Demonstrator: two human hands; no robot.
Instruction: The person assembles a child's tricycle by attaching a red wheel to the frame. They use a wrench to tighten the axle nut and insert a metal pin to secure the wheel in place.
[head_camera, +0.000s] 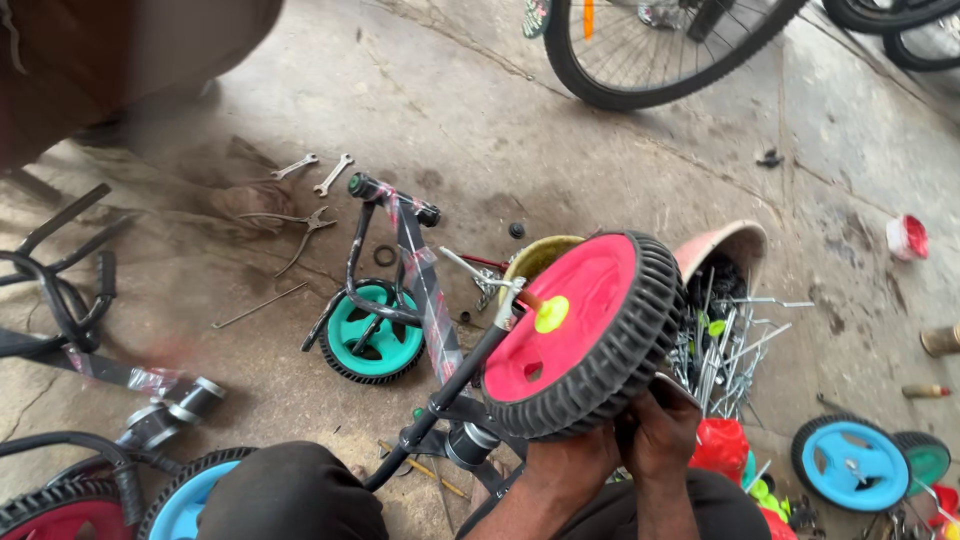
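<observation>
Setting: Stained concrete floor (480, 110) of an open-air cycle workshop, strewn with small-bike parts.

Hands: left hand (572, 462) and right hand (660, 432), close together at the near edge, both clenched on the underside of the pink wheel (585, 330); exactly what the fingers pinch there is hidden by the tyre.

Wheel: pink plastic disc with black ribbed tyre and a yellow-green hub cap (551, 314), held tilted at centre frame, at the end of a black fork (470, 375) that rises from near left.

Progress: by the look of it the wheel sits at the fork end but is not yet fastened; the hands work at its lower edge, so the fitting appears partway done.

Near left: knee (295, 495) in dark cloth, with a blue-and-black wheel (185, 500) beside it.

Near right: two loose blue wheels (855, 465) lying flat, and a red bag (722, 445).

Middle: small frame with a teal wheel (375, 340), already wheeled, left of the pink one; pink basin (735, 245) of metal rods and bolts behind right.

Far: two spanners (315, 170) and pliers (300, 225) on the floor at left; a full-size bicycle wheel (650, 50) along the far edge.
</observation>
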